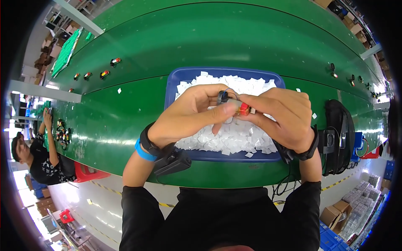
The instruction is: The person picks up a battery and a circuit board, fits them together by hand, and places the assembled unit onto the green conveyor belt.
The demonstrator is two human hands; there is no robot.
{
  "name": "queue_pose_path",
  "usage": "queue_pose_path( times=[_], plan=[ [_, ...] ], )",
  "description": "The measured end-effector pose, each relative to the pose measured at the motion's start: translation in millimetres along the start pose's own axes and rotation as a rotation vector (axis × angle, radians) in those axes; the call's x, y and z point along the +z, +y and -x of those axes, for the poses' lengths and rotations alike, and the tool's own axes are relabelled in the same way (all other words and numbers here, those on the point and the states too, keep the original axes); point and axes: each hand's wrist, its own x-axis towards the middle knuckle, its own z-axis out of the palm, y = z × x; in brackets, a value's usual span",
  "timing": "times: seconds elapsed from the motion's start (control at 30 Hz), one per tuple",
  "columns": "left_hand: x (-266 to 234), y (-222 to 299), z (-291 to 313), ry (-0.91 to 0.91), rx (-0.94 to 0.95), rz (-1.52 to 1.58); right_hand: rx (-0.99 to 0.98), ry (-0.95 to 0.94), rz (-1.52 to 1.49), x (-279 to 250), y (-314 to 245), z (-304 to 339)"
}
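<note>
Above the tray, my left hand (188, 111) is closed around a small wired assembly with a black round part and a red-and-yellow end (244, 109). A thin wire loops up from it. My right hand (284, 115) meets it at the red end, thumb and forefinger pinched together; a small white piece (252, 111) shows at those fingertips. Beneath both hands lies a blue tray (226, 156) heaped with small white square pieces (224, 140). My hands cover the middle of the heap and part of the assembly.
Similar small assemblies (104, 74) stand on the green table (125, 138) at left and right (333, 71). A black case (335, 138) lies right of the tray, a black device (172, 162) by my left wrist. Cables (284, 184) hang at the front edge. Another person (42, 159) works at far left.
</note>
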Motion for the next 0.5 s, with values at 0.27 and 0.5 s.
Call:
queue_pose_path(
  times=[0.27, 0.5],
  plan=[
    [-10.6, -0.6, -2.6, 0.005, 0.001, -0.060, 0.117, -0.052, -0.050, 4.7, -5.3, 0.3],
    [-5.2, 0.9, -0.6, -0.003, 0.034, -0.009, 0.071, -0.017, -0.038, 2.9, -2.8, 4.8]
  ],
)
